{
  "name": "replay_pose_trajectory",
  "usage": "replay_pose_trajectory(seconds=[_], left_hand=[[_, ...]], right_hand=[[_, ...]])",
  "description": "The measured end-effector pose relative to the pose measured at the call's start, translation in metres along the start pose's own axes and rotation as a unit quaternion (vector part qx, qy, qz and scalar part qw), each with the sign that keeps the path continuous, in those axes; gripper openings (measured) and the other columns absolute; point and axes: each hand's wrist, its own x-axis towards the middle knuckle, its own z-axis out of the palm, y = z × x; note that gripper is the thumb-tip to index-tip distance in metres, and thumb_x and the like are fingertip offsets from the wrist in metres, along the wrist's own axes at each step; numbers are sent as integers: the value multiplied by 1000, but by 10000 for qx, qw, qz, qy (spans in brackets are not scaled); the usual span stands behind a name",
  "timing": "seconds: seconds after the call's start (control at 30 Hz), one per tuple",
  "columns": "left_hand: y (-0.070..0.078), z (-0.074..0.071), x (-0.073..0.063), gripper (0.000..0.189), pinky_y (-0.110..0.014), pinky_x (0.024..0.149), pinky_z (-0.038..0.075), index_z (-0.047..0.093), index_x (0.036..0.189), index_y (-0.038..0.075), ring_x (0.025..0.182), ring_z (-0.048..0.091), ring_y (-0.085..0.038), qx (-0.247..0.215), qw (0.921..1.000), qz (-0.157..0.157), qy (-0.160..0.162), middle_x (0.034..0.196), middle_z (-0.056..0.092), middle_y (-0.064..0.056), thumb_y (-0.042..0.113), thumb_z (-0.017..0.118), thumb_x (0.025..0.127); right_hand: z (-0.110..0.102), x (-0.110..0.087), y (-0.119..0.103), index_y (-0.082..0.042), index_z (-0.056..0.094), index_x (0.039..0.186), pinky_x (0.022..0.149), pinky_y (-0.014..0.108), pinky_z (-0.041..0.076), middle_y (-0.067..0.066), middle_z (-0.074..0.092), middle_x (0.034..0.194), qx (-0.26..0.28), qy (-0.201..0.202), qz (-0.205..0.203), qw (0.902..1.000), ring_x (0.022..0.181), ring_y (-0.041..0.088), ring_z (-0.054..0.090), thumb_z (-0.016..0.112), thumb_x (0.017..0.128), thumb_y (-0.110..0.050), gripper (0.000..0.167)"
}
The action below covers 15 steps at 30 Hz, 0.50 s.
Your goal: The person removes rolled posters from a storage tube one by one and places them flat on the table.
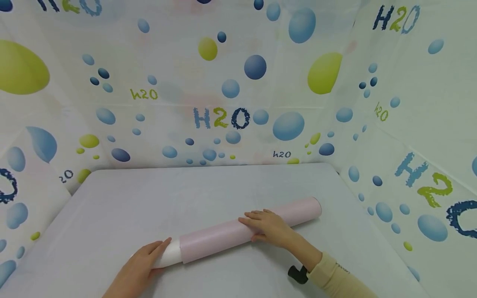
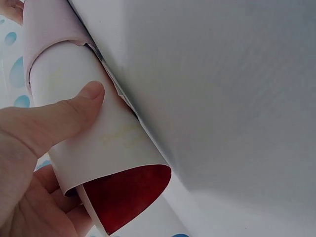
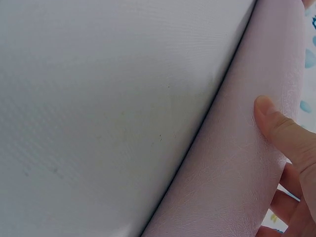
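A pink tube-like roll (image 1: 216, 241) lies slantwise on the white table, its far end toward the right. From its near left end sticks out a white tube (image 1: 170, 253), whose open end shows a dark red inside (image 2: 129, 197) in the left wrist view. My left hand (image 1: 139, 265) grips this white part, thumb on one side and fingers round the other. Farther along, my right hand (image 1: 273, 229) holds the pink part near its middle. In the right wrist view the thumb presses the pink surface (image 3: 222, 158), with the fingers partly hidden behind it.
The white table (image 1: 149, 198) reaches back to a curtain (image 1: 179, 74) printed with coloured drops and H2O lettering, which also hangs on both sides. A small black object (image 1: 298, 274) shows beneath my right wrist.
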Motion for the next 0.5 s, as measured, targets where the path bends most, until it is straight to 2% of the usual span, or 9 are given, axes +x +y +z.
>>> replay_pose_trajectory(seconds=[0.27, 0.5], left_hand=[[0, -5, -4, 79, -37, 71, 51, 57, 118, 6, 86, 60, -25, 44, 9987, -403, -322, 99, 61, -9, 4, 86, 45], [0, -10, -3, 76, -38, 71, 50, 58, 118, 5, 85, 60, -26, 18, 9977, -538, -422, 98, 61, -10, 5, 86, 48]], right_hand=[[-1, -3, 1, -18, 47, 134, 94, 47, 39, 7, 52, 130, 92, 17, 43, 9999, 119, 23, 48, 70, 75, -35, 65], [-5, -4, 6, -17, 49, 133, 94, 50, 38, 7, 53, 129, 163, 57, 103, 9998, 119, 23, 48, 73, 74, -32, 66]])
